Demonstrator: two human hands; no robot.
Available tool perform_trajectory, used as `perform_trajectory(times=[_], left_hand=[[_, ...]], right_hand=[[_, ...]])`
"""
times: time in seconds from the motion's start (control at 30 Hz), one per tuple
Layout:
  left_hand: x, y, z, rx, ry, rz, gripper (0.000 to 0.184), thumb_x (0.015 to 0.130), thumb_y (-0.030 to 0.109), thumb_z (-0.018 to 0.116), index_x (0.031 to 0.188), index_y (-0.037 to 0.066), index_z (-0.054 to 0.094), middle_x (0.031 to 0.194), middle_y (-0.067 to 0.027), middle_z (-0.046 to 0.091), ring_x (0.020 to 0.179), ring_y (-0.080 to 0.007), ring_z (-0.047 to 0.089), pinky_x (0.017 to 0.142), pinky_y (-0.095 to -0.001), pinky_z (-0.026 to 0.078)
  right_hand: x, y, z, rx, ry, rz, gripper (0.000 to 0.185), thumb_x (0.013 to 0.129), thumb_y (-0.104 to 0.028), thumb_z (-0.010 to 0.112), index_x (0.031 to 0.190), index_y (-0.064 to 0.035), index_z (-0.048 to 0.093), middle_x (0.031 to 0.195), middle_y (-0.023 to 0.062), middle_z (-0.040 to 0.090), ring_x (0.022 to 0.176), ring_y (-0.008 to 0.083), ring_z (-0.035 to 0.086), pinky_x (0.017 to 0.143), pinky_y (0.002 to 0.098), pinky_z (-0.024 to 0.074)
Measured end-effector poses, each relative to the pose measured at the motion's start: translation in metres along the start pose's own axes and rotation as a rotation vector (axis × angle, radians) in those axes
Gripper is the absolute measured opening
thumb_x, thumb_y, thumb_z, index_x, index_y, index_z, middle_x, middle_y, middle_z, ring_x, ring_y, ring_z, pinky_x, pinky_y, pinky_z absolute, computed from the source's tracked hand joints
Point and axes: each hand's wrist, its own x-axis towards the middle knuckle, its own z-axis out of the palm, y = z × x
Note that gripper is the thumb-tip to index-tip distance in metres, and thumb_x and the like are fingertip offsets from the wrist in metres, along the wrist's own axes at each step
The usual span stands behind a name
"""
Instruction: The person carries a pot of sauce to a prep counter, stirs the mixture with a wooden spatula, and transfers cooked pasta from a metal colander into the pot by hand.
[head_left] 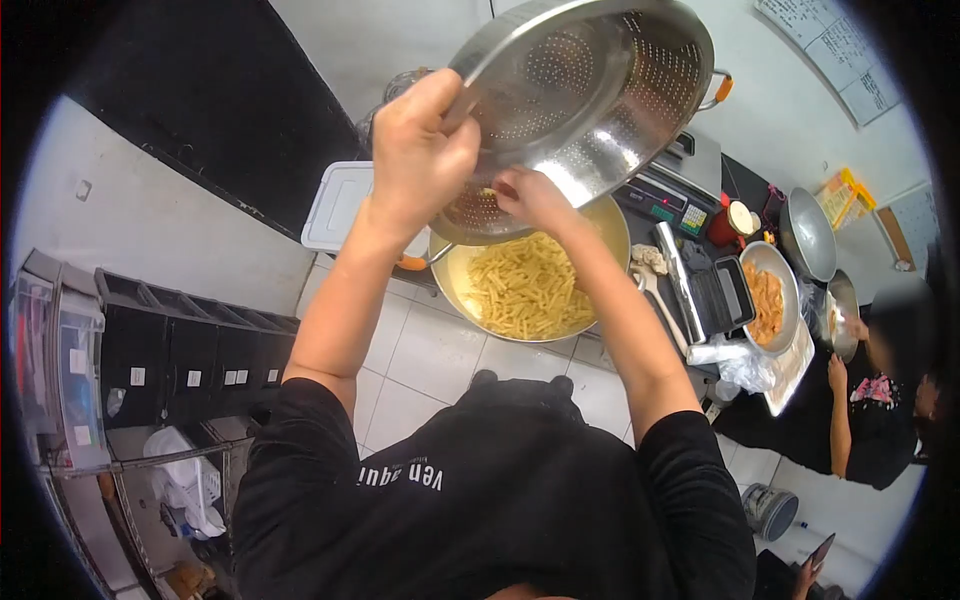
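My left hand (425,150) grips the rim of a large metal colander (590,110) with orange-covered handles, tilted up on its side. Inside the colander's lower part is my right hand (535,200), its fingers pinched together against the perforated wall. A small yellow bit shows beside those fingertips; what they hold, if anything, I cannot make out. Below the colander, a wide bowl (612,222) holds a heap of short yellow pasta pieces (525,285), which look like penne. The colander's lower edge overlaps the back of the bowl in view.
To the right are a scale (665,205), a roll of foil (680,280), black trays (720,295) and a bowl of orange-brown food (765,290). A white-lidded container (340,205) stands left. Black bins (140,350) line the left shelf. A co-worker (870,400) handles a pan at right.
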Motion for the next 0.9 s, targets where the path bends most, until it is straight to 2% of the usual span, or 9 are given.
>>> perform_trajectory(times=[0.1, 0.13, 0.2, 0.27, 0.5, 0.57, 0.63, 0.67, 0.9], left_hand=[[-0.006, -0.042, -0.025, -0.135, -0.073, -0.126, 0.022, 0.075, -0.011, 0.052, 0.096, -0.004, 0.058, 0.084, 0.0018, 0.057, 0.066, -0.0003, 0.047, 0.054, -0.016, 0.037], [-0.001, -0.035, -0.026, -0.277, 0.058, -0.155, 0.012, 0.069, -0.009, 0.053, 0.08, -0.002, 0.054, 0.07, 0.0, 0.052, 0.064, -0.0049, 0.046, 0.055, -0.0226, 0.04], [0.004, -0.05, -0.04, -0.275, 0.08, -0.185, 0.024, 0.072, -0.008, 0.057, 0.096, -0.005, 0.061, 0.088, -0.0005, 0.058, 0.076, -0.006, 0.052, 0.066, -0.0202, 0.043], [0.015, -0.057, -0.046, -0.191, 0.093, -0.264, 0.033, 0.076, -0.006, 0.061, 0.109, -0.009, 0.059, 0.104, -0.0114, 0.064, 0.09, -0.0135, 0.06, 0.078, -0.0234, 0.047], [0.068, -0.045, 0.042, -0.665, 0.179, -0.401, 0.028, 0.072, -0.012, 0.054, 0.099, -0.002, 0.056, 0.089, -0.0063, 0.063, 0.078, -0.0128, 0.059, 0.071, -0.0265, 0.049], [0.072, -0.018, 0.095, -0.786, 0.163, -0.449, 0.032, 0.07, -0.011, 0.056, 0.101, -0.002, 0.055, 0.088, -0.0071, 0.062, 0.079, -0.0149, 0.058, 0.071, -0.0282, 0.049], [0.079, 0.012, 0.16, -0.922, 0.148, -0.63, 0.04, 0.067, -0.009, 0.058, 0.106, -0.001, 0.053, 0.089, -0.0096, 0.06, 0.081, -0.0192, 0.057, 0.07, -0.0313, 0.049], [0.083, 0.025, 0.198, -0.965, 0.127, -0.766, 0.043, 0.065, -0.008, 0.058, 0.107, -0.002, 0.052, 0.09, -0.0112, 0.059, 0.082, -0.0213, 0.057, 0.07, -0.0327, 0.049], [0.064, 0.08, 0.561, -1.336, -0.228, -1.217, 0.03, 0.063, -0.004, 0.057, 0.092, -0.004, 0.048, 0.09, -0.0119, 0.048, 0.076, -0.0281, 0.054, 0.072, -0.0458, 0.049]], right_hand=[[-0.03, -0.022, -0.019, 0.082, 0.007, 0.198, 0.011, 0.077, -0.007, 0.062, 0.085, -0.0017, 0.066, 0.09, 0.0169, 0.061, 0.084, 0.0318, 0.062, 0.075, 0.0401, 0.05], [-0.043, -0.013, -0.011, 0.062, 0.027, 0.237, 0.011, 0.077, -0.007, 0.062, 0.085, -0.0017, 0.066, 0.09, 0.0169, 0.061, 0.084, 0.0318, 0.062, 0.075, 0.0401, 0.05], [-0.085, 0.021, 0.021, -0.18, 0.237, 0.046, 0.01, 0.074, -0.005, 0.061, 0.081, -0.0015, 0.067, 0.09, 0.018, 0.063, 0.079, 0.0334, 0.063, 0.072, 0.04, 0.0516], [-0.11, 0.024, 0.042, -0.353, 0.145, 0.322, 0.015, 0.071, -0.005, 0.063, 0.086, -0.002, 0.067, 0.092, 0.0193, 0.063, 0.081, 0.0351, 0.064, 0.071, 0.0419, 0.0523], [-0.211, -0.005, -0.027, -0.156, 0.478, 0.517, 0.02, 0.081, -0.026, 0.067, 0.085, -0.0069, 0.065, 0.089, 0.0146, 0.065, 0.083, 0.0309, 0.063, 0.07, 0.0421, 0.0502], [-0.269, -0.011, -0.05, -0.033, 0.74, 0.517, 0.025, 0.085, -0.031, 0.063, 0.084, -0.0062, 0.065, 0.078, 0.0125, 0.064, 0.073, 0.0328, 0.061, 0.067, 0.041, 0.049], [-0.34, -0.037, -0.084, 0.137, 0.779, 0.94, 0.04, 0.091, -0.041, 0.058, 0.076, -0.0044, 0.063, 0.063, 0.0069, 0.06, 0.058, 0.0193, 0.06, 0.056, 0.0346, 0.0473], [-0.377, -0.037, -0.087, 0.559, 1.146, 0.924, 0.049, 0.093, -0.046, 0.054, 0.068, -0.0038, 0.06, 0.059, 0.0026, 0.059, 0.056, 0.0117, 0.057, 0.053, 0.0318, 0.046], [-0.63, -0.071, -0.156, 0.289, 1.551, 1.131, 0.046, 0.093, -0.042, 0.055, 0.068, -0.0038, 0.057, 0.06, 0.0077, 0.059, 0.056, 0.0185, 0.061, 0.061, 0.0326, 0.0518]])
